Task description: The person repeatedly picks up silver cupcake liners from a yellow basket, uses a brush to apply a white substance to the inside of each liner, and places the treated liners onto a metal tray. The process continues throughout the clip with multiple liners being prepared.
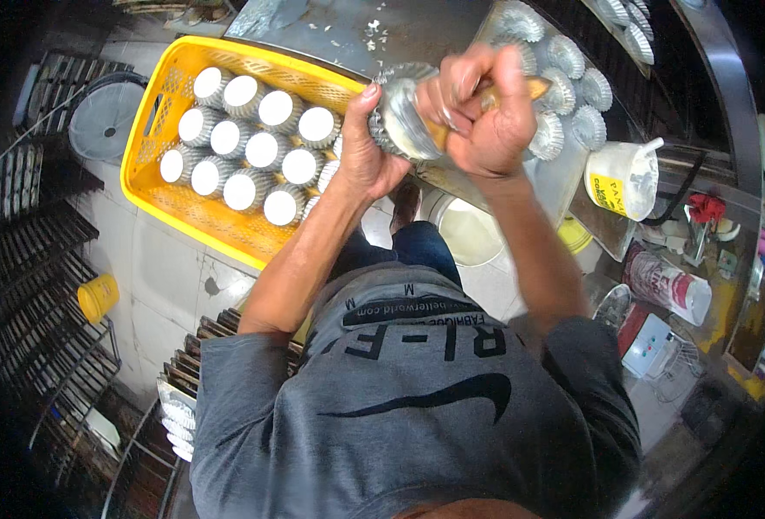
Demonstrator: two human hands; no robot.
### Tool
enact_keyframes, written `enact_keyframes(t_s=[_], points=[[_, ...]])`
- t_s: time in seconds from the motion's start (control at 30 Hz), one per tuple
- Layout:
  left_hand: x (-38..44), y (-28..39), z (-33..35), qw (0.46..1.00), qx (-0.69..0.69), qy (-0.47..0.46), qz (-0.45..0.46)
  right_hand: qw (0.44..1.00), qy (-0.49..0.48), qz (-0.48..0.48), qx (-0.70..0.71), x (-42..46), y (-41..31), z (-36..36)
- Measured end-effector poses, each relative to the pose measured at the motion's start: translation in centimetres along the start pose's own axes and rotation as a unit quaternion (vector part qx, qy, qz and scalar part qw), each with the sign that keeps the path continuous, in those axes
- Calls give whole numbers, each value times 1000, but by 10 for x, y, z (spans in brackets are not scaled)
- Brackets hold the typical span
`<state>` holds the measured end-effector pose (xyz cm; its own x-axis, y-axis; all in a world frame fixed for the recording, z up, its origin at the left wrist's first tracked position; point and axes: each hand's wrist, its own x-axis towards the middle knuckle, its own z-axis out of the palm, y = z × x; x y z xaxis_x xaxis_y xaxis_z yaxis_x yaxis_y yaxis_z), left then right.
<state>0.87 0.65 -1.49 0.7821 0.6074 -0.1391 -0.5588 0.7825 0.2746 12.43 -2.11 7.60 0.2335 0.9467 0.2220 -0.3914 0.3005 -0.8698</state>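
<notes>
My left hand [370, 146] grips a fluted metal baking tin [408, 71], tilted, with the thumb along its rim. It may be more than one tin nested together; I cannot tell. My right hand [492, 107], blurred by motion, is closed around a brush with a wooden handle [539, 87]. The brush's bristles [403, 123] are down inside the tin and carry a pale, greasy coating. Left of my hands, a yellow plastic crate [137, 162] contains rows of fluted tins [265, 149] showing white round tops. More fluted tins [564, 55] stand spaced out on a metal tray to the right.
A white plastic tub [642, 172] stands by the tray's near right corner. Below the table edge is a bucket [466, 230] with pale contents. Dark slatted racks [38, 259], a yellow container [98, 297] and a round lidded bin [106, 123] are on the left.
</notes>
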Motion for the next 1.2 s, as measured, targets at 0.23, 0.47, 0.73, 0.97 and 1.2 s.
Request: enact_keyframes(t_s=[0.23,0.47,0.73,0.97,1.2], points=[[22,-45,23,998,20,35,-57,992,41,-22,-114,-29,-28,-53],[28,-73,44,994,-46,6,-97,981,116,-145,55,-33,-26,-63],[49,-86,23,992,74,53,-83,871,52,134,-470,-80,-67,-106],[56,-109,35,985,115,54,-114,896,183,72,-399,-131,-51,-136],[51,-92,11,987,14,36,-158,677,288,177,-654,-168,-60,-242]])
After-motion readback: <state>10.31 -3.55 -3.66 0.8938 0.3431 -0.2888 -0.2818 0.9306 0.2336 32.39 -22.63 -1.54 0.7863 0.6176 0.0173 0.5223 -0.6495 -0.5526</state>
